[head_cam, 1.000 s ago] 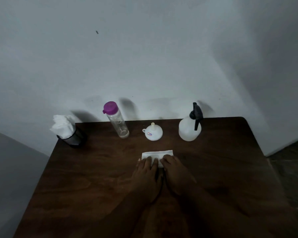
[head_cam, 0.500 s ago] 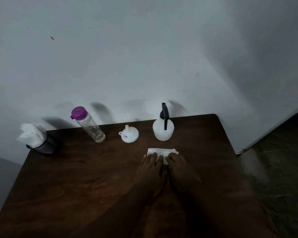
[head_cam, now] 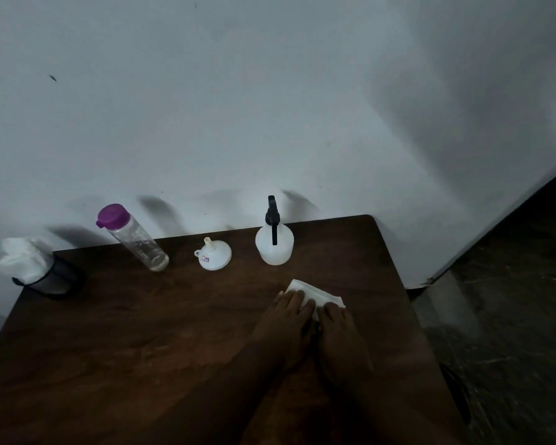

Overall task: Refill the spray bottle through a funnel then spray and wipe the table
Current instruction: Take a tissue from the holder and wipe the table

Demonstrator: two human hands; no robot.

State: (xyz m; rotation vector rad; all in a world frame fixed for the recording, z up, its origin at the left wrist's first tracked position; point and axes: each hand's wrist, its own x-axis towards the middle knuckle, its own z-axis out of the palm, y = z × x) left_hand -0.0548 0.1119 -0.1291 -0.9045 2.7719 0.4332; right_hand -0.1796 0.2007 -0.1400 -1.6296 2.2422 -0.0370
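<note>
A folded white tissue (head_cam: 308,290) lies flat on the dark wooden table (head_cam: 126,332). My left hand (head_cam: 286,319) and my right hand (head_cam: 339,332) press side by side on its near edge, fingers flat. Behind them the white spray bottle (head_cam: 274,245) with a black trigger head stands upright near the table's far edge. To its left a white funnel (head_cam: 213,254) rests upside down, spout up. Further left stands a clear water bottle (head_cam: 135,240) with a purple cap.
A dark holder with white tissues (head_cam: 29,268) sits at the table's far left corner. A grey wall rises right behind the table. The table's right edge drops to a dark floor (head_cam: 511,316).
Both hands have slid the tissue to the right across the table, and it now lies at a slant. The view has swung right, so the bottles and funnel appear further left.
</note>
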